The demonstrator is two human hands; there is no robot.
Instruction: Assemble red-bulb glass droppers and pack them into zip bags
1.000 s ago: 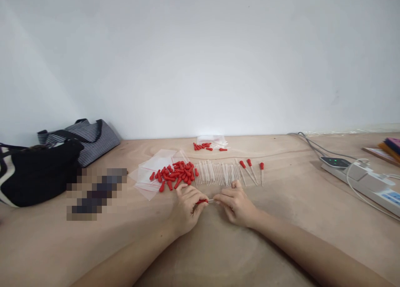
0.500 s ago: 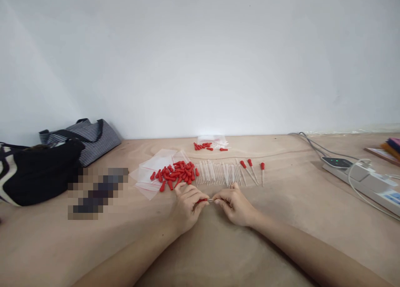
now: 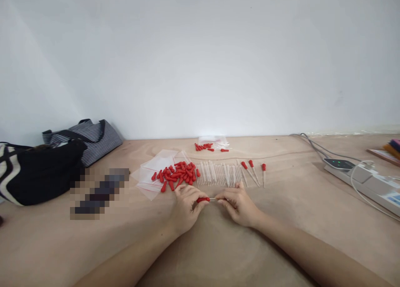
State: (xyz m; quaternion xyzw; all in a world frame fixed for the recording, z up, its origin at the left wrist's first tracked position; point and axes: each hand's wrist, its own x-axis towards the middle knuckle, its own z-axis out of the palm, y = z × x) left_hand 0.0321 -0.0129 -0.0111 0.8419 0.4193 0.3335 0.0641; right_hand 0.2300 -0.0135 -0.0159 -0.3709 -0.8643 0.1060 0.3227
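My left hand (image 3: 189,208) pinches a red rubber bulb (image 3: 203,199) between thumb and fingers. From the bulb a thin clear glass tube (image 3: 213,199) runs to the right into the closed fingers of my right hand (image 3: 239,204). Beyond my left hand a pile of red bulbs (image 3: 178,174) lies partly on clear plastic bags (image 3: 150,176). A row of clear tubes (image 3: 215,173) lies behind my hands. To its right lie several tubes with red bulbs on them, one (image 3: 264,167) apart at the far right.
By the wall lie a few more red bulbs (image 3: 204,146) and a plastic bag (image 3: 212,139). Black (image 3: 46,174) and striped (image 3: 103,143) bags and a pixelated object (image 3: 101,192) are on the left; a power strip (image 3: 362,180) with cables is on the right.
My right hand has shifted slightly right, and more of the tube and red bulb shows between my fingers. The whole view has moved a little.
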